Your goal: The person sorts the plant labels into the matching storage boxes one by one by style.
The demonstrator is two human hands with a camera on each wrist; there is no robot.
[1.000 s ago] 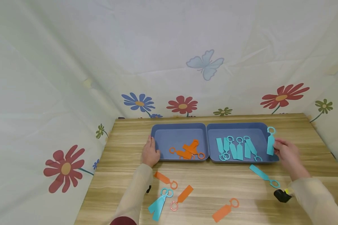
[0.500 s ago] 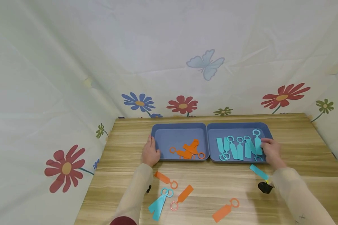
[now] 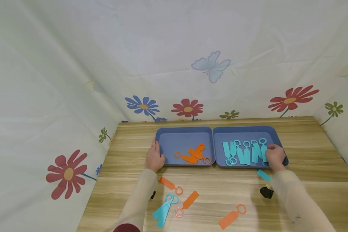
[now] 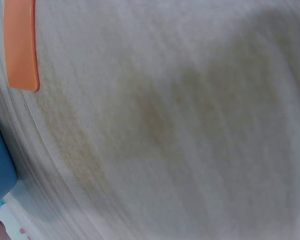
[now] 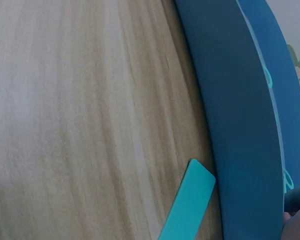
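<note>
My left hand (image 3: 155, 158) rests against the left side of the left blue tray (image 3: 179, 129), fingers lying along its outer wall. Several orange ring-ended tags (image 3: 196, 154) overlap in that tray. My right hand (image 3: 275, 156) is in the right end of the right blue tray (image 3: 243, 129), pinching a turquoise ring-ended tag (image 3: 263, 149); the fingertips and the tag's lower part are partly hidden. To its left, several turquoise tags (image 3: 246, 156) lie in a row. In the right wrist view, another turquoise tag (image 5: 190, 200) lies outside the tray wall (image 5: 240, 125).
On the wooden table (image 3: 214, 183) before the trays lie orange tags (image 3: 190, 200), including one further right (image 3: 229, 219), and two overlapping turquoise tags (image 3: 163, 212). A black object (image 3: 266, 192) hangs at the right sleeve. A flower-printed curtain (image 3: 150, 71) stands behind.
My right hand has carried the turquoise tag leftward over the right tray's rim and lowered it beside the other turquoise tags. The left hand has stayed in place.
</note>
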